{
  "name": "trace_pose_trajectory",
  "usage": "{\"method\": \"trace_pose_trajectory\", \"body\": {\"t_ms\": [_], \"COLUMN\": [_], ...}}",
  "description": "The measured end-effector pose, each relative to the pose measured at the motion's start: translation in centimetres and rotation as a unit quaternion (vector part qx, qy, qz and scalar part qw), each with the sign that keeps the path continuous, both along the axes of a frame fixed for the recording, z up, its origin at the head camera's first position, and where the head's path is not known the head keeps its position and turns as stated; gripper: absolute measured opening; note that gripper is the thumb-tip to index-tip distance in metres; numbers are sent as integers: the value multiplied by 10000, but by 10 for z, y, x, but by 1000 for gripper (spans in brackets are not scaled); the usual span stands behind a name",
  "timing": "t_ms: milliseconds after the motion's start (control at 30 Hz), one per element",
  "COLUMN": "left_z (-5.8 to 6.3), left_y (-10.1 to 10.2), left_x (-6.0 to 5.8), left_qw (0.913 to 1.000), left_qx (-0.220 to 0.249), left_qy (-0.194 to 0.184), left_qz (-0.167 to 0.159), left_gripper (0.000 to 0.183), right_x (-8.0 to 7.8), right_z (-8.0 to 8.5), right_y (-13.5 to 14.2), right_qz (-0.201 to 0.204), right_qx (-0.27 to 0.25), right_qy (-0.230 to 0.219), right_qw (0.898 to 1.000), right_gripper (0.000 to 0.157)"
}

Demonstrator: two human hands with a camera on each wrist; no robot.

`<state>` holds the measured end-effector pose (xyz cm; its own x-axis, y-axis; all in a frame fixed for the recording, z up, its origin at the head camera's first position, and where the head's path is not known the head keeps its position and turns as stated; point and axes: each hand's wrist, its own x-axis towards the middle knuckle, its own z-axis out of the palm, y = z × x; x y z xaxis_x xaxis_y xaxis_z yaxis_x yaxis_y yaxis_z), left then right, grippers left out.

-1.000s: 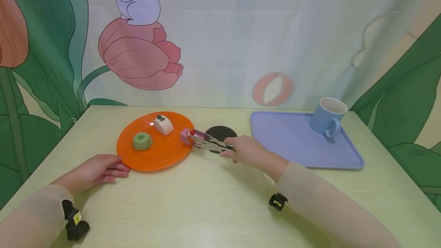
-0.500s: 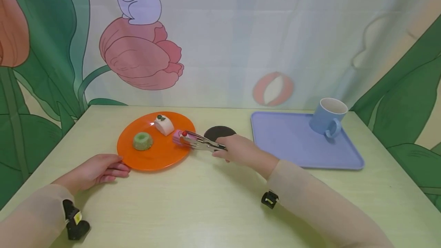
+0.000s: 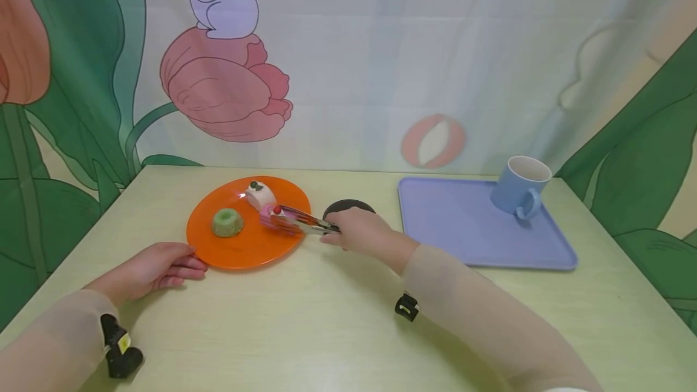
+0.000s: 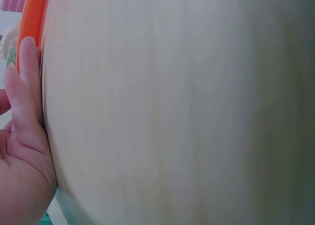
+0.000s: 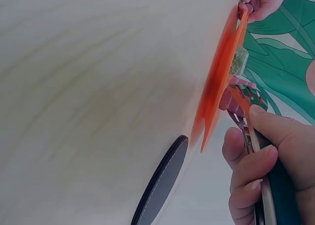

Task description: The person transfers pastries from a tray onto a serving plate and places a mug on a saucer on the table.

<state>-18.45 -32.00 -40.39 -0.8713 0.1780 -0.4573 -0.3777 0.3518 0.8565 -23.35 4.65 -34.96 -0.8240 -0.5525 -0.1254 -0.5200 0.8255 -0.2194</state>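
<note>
Resting at the plate's eight o'clock, the left hand touches the rim of the orange plate; whether its fingers and thumb actually pinch that rim I cannot tell. On the plate, the green pudding sits at nine o'clock and the white roll at one.

The pink cake, topped with a red berry, is over the plate towards three o'clock, just beside the roll and between the jaws of the metal tongs. It looks light and probably slightly springy, so a gentle squeeze low on its sides should suit; the berry seems a poor place to hold. The glossy plate may let it slide.

The right hand is curled firmly around the tongs' handles, near the dark coaster. Farthest right lies the lavender tray, its blue mug upright at one o'clock.
</note>
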Motion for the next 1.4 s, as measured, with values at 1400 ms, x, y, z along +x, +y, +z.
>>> {"method": "trace_pose_trajectory", "body": {"t_ms": [1400], "left_z": [3], "left_y": [1], "left_x": [0], "left_qw": [10000], "left_qx": [40], "left_qy": [-40], "left_qz": [-55], "left_gripper": [43], "right_x": [-9], "right_z": [-10], "right_y": [-35], "right_qz": [-187], "right_qx": [235], "right_qy": [-275], "right_qw": [9992], "right_gripper": [28]}}
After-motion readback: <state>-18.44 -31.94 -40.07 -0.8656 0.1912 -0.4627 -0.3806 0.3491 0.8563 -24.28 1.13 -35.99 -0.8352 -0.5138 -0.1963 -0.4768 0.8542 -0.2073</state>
